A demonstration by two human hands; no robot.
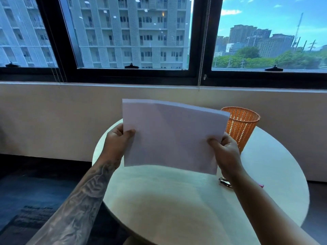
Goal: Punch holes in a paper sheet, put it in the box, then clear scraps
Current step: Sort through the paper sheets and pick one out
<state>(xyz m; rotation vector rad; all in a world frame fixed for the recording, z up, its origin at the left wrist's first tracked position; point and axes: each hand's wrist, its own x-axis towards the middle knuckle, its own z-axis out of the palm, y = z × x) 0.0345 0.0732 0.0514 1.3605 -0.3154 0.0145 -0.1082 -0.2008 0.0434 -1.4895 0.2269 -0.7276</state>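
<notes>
White paper sheet (170, 137): held up in the air above the round surface (177, 200), tilted, face toward the camera. No punched holes are visible on it; judged unpunched, so the task is at its start, with punching, boxing and scrap clearing all left.

Left hand (117, 140): grip closed on the sheet's left edge, thumb in front.

Right hand (223, 150): grip closed on the sheet's right edge, thumb in front.

Small metal object (224, 182): lies on the surface just under the right wrist, mostly hidden; possibly the punch, cannot tell.

Orange mesh basket (242, 128): upright on the surface behind the sheet's right side; contents not visible through the weave.

Box: none in view.
</notes>
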